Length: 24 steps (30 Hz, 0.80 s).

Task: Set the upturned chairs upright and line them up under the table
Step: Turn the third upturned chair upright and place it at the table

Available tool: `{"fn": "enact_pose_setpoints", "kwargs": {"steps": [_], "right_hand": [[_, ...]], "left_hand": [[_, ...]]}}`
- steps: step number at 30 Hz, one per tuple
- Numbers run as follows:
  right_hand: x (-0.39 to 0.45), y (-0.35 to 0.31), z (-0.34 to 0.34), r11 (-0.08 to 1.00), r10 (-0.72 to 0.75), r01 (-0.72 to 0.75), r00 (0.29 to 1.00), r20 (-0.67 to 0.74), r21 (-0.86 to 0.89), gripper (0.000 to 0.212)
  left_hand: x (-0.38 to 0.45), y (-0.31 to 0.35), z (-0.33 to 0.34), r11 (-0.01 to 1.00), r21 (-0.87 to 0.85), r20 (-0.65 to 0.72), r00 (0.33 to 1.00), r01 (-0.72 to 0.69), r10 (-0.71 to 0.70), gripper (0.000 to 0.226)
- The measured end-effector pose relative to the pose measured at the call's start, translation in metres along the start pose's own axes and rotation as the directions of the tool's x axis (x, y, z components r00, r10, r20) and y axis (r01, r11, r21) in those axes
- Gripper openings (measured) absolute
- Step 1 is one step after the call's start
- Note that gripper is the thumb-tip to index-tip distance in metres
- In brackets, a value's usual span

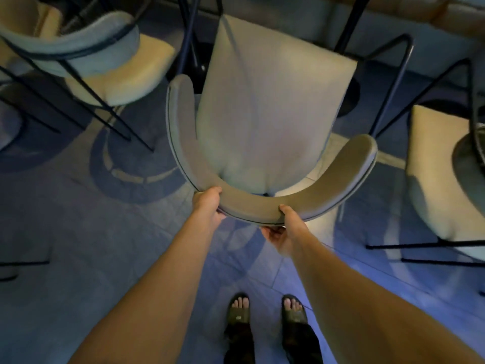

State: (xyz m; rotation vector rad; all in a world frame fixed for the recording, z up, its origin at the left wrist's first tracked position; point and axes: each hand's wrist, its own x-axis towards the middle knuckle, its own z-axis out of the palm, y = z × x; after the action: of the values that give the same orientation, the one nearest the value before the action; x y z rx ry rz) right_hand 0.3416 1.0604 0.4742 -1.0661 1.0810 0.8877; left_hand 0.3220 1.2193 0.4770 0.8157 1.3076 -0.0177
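Note:
A beige cushioned chair (273,101) with a curved grey backrest (252,206) stands in the middle, right in front of me. My left hand (207,203) grips the backrest's rim on the left, and my right hand (280,232) holds the same rim from below on the right. The chair's black metal legs (391,82) rise at its far side, so I cannot tell how far it is tilted. Another chair (86,59) lies tipped at the upper left with its thin black legs pointing out. A third chair (446,174) sits at the right edge.
Dark table legs (189,35) stand behind the middle chair. A pale sofa or bench edge (420,11) runs along the top right. The floor (78,232) is tiled with a curved pattern. My sandalled feet (265,316) are just behind the chair.

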Motion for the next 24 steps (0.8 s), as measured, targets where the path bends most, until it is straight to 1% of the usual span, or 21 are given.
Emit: {"fn": "enact_pose_setpoints", "kwargs": {"steps": [2,4,9,12,18,21,23,24], "right_hand": [[-0.016,-0.009,0.008,1.0,-0.023,0.023,1.0,-0.004,0.016,0.047],[-0.032,-0.023,0.017,0.997,-0.053,0.053,0.999,0.012,0.048,0.044],[-0.047,-0.051,0.027,0.99,-0.051,0.053,0.999,-0.014,0.134,0.044],[-0.048,-0.066,0.028,0.985,-0.043,0.049,0.998,-0.037,0.163,0.044],[-0.04,-0.119,0.024,0.979,-0.023,0.04,0.996,-0.09,0.199,0.045],[-0.037,-0.136,0.024,0.988,-0.014,0.027,0.996,-0.084,0.155,0.048],[-0.036,-0.146,0.03,0.992,-0.028,0.038,0.996,-0.082,0.119,0.047],[-0.036,-0.151,0.034,0.993,-0.041,0.05,0.995,-0.086,0.108,0.047]], "left_hand": [[-0.004,0.02,0.015,0.997,0.072,-0.003,0.999,-0.037,0.037,0.038],[-0.006,0.042,0.033,0.982,0.182,0.01,0.998,-0.058,0.057,0.036],[-0.006,0.077,0.074,0.927,0.372,0.044,0.999,-0.045,0.03,0.041],[-0.018,0.088,0.097,0.901,0.426,0.069,0.996,-0.078,0.053,0.04],[-0.026,0.105,0.158,0.835,0.532,0.18,0.982,-0.142,0.053,0.037],[-0.031,0.11,0.174,0.825,0.552,0.195,0.981,-0.12,0.012,0.035],[-0.028,0.116,0.176,0.823,0.553,0.198,0.98,-0.128,0.02,0.037],[-0.024,0.119,0.175,0.834,0.541,0.191,0.982,-0.11,0.006,0.039]]}}
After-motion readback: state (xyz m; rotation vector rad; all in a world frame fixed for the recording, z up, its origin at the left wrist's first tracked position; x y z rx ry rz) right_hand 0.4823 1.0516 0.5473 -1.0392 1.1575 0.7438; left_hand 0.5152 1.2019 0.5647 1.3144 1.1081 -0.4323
